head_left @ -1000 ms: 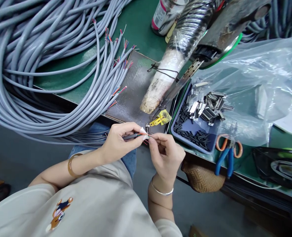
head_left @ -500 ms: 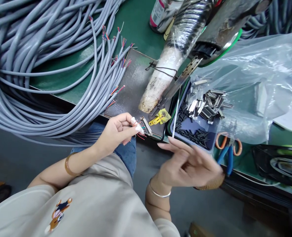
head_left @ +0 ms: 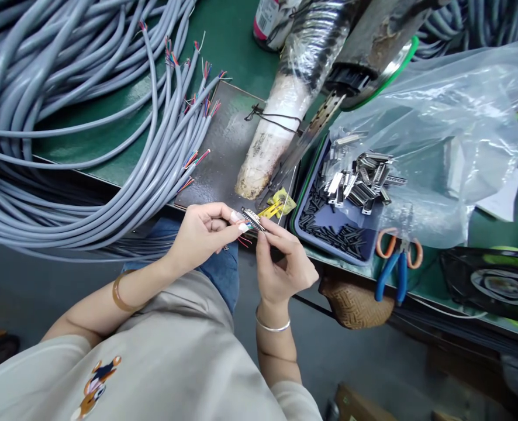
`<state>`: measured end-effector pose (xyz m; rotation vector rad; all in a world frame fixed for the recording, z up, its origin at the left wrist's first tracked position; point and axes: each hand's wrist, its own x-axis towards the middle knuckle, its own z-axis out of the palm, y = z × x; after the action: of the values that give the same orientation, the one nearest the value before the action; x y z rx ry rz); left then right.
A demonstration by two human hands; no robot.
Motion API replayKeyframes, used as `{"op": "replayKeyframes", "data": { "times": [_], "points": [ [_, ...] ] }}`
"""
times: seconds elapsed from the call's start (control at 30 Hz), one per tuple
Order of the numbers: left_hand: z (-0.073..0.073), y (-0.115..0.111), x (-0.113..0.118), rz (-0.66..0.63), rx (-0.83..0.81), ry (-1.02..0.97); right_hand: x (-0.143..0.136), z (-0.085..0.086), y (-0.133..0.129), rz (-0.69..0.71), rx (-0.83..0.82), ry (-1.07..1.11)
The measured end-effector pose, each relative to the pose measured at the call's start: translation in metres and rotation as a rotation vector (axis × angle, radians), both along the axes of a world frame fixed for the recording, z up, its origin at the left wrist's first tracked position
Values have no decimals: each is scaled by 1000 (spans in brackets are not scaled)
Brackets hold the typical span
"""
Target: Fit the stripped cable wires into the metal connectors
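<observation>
My left hand (head_left: 209,231), with white coverings on its thumb and fingertip, is closed in a pinch on thin coloured wires (head_left: 244,240) at a D-sub connector (head_left: 252,217). This small metal connector has a row of pins and lies across the gap between my hands. The thumb and fingers of my right hand (head_left: 285,263) close on its right end. Just behind it, a yellow clip (head_left: 276,204) with a yellow pad lies on the dark plate (head_left: 224,134). My fingers hide part of the wires.
Grey cables (head_left: 154,169) with stripped ends fill the left. A wrapped tube (head_left: 268,134) slants over the plate. To the right are a blue tray (head_left: 329,245) with black sleeves and metal connectors, a plastic bag (head_left: 421,134), blue-and-orange pliers (head_left: 393,272) and a black fan (head_left: 496,280).
My right hand has swung left from in front of the tray to the connector and closed on its end. The connector has tilted flatter; my left hand keeps its pinch. The view has shifted slightly.
</observation>
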<state>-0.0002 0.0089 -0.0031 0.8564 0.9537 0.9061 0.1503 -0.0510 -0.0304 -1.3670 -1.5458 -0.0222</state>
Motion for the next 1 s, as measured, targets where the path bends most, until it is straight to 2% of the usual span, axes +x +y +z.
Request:
{"op": "replayKeyframes", "data": {
  "times": [0.27, 0.47, 1.0],
  "points": [
    [-1, 3, 8, 127, 99, -6, 2, -1, 3, 55, -57, 157],
    [-3, 3, 7, 128, 105, 2, 2, 7, 8, 97, -106, 247],
    [-2, 1, 8, 124, 226, -7, 6, 16, 7, 110, -173, 213]
  ]
}}
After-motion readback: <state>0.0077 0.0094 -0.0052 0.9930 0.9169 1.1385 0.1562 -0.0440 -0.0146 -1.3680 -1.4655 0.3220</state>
